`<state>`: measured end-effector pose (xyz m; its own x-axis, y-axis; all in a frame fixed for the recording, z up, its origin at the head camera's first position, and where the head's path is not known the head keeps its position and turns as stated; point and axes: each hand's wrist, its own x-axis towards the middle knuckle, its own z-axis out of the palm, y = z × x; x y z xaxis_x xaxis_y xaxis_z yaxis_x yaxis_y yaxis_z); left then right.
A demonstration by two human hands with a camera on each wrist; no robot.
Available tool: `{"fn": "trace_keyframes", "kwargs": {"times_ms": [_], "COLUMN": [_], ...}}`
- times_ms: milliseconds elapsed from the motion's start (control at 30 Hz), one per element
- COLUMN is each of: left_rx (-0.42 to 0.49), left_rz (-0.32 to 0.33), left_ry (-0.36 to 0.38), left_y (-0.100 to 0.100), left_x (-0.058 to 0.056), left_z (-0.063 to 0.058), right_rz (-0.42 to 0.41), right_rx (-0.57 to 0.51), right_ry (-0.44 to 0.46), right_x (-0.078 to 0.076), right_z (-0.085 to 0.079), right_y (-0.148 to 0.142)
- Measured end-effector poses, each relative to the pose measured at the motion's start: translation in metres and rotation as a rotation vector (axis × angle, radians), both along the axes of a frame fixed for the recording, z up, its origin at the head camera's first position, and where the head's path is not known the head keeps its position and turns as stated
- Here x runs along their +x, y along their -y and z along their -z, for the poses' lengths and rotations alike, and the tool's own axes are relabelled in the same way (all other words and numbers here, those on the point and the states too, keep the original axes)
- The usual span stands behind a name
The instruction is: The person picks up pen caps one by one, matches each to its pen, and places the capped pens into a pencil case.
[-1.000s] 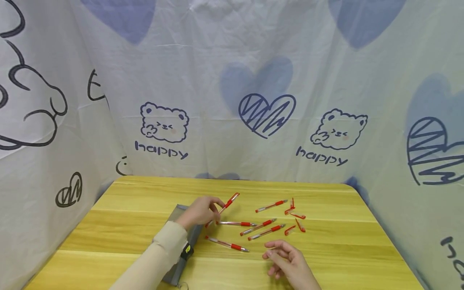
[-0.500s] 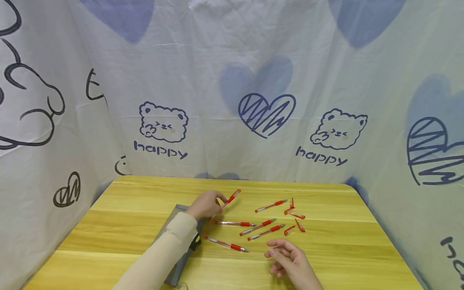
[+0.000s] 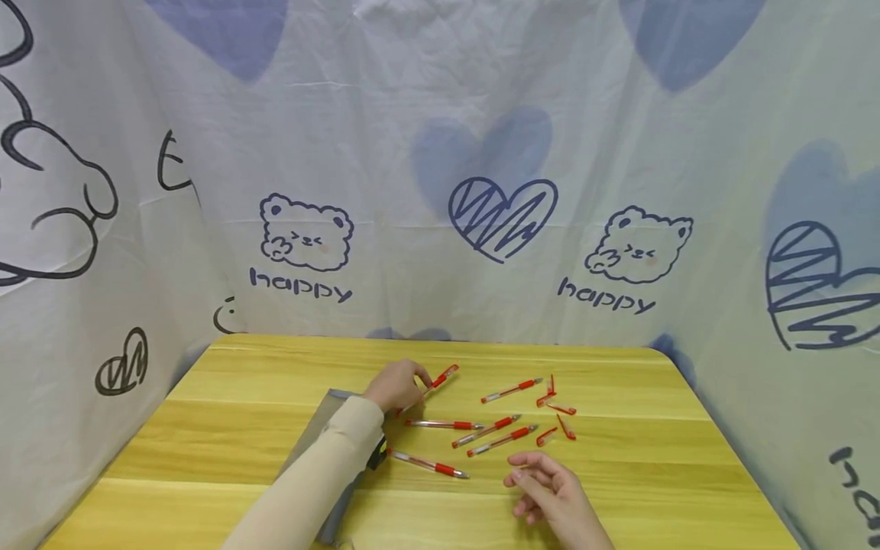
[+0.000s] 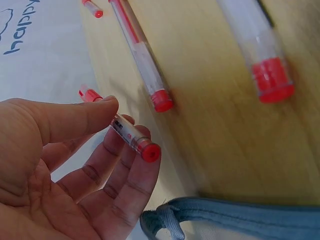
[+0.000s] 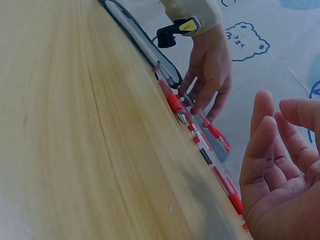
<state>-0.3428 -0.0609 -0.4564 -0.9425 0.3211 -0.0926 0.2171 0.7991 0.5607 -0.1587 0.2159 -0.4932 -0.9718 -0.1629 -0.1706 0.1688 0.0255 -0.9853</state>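
Note:
My left hand (image 3: 395, 386) pinches a red gel pen (image 4: 131, 136) between thumb and fingers, close over the table and just beyond the grey pencil case (image 3: 319, 418). The pen's red cap (image 3: 450, 371) is on its tip and points away to the right. Several uncapped red gel pens lie nearby, among them one pen (image 3: 445, 425) right of the left hand and another pen (image 3: 429, 464) closer to the front. At the front right, my right hand (image 3: 553, 496) hovers with fingers loosely bent, holding nothing.
Several loose red pen caps (image 3: 565, 426) lie right of the pens. A white printed cloth (image 3: 412, 290) hangs behind the wooden table (image 3: 619, 473) and on both sides. The left sleeve (image 3: 323, 466) covers part of the pencil case.
My left hand has moved away from me and a little to the right, carrying the capped pen off the pencil case's edge. The right hand has barely moved.

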Motion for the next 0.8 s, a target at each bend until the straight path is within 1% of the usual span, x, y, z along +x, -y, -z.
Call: {"fn": "trace_keyframes", "kwargs": {"times_ms": [100, 233, 333, 533, 567, 800], "left_rx": [-0.021, -0.027, -0.036, -0.053, -0.052, -0.052], "left_rz": [0.020, 0.027, 0.024, 0.010, 0.005, -0.018], "left_ry": [-0.033, -0.044, -0.055, -0.071, -0.069, -0.100], "left_y": [-0.0015, -0.0044, -0.0059, -0.0073, -0.0081, -0.0086], "left_x": [0.0014, 0.0016, -0.0022, -0.0006, 0.0012, -0.0032], "left_z": [-0.0004, 0.0003, 0.0050, 0.0031, 0.0011, 0.0071], "right_rz": [0.001, 0.005, 0.012, 0.024, 0.024, 0.031], "right_rx": [-0.007, -0.018, -0.015, 0.007, 0.009, 0.016], "right_ry": [0.011, 0.021, 0.022, 0.012, 0.012, 0.015], "right_x": [0.0000, 0.0002, 0.0001, -0.0001, -0.0001, 0.0003], "right_z": [0.0005, 0.0000, 0.0001, 0.0014, 0.0015, 0.0024], "right_y": [-0.0005, -0.0007, -0.0006, 0.0001, 0.0001, 0.0002]}}
